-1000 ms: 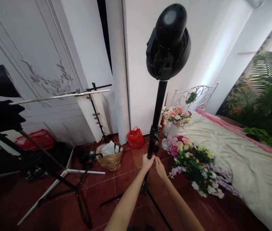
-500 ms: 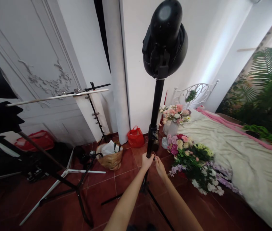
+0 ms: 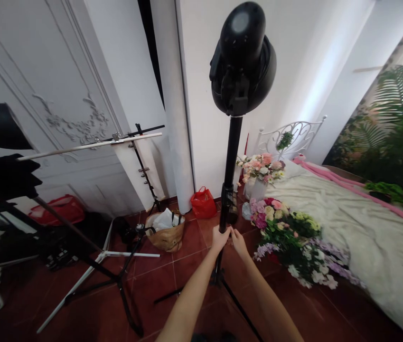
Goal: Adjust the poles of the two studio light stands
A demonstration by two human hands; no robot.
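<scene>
A tall black light stand (image 3: 233, 152) rises in front of me, with a black studio lamp (image 3: 242, 61) on its top. My left hand (image 3: 220, 239) is wrapped round the pole, below a black clamp collar (image 3: 227, 194). Just right of the pole, my right hand (image 3: 238, 241) is closed, its fingertips pinched together beside my left hand. What those fingertips hold, if anything, is too small to make out. The stand's dark legs spread over the red tiled floor (image 3: 190, 237) below my hands.
At the right, artificial flowers (image 3: 286, 232) lie beside a bed (image 3: 372, 237). A woven basket (image 3: 165, 231) and a red bag (image 3: 203, 203) stand on the floor beyond the stand. More light stands (image 3: 94, 259) fill the left side.
The view has shifted slightly, so the surroundings appear a little further right. My left hand still holds the pole, and my right hand's fingertips are closer to it.
</scene>
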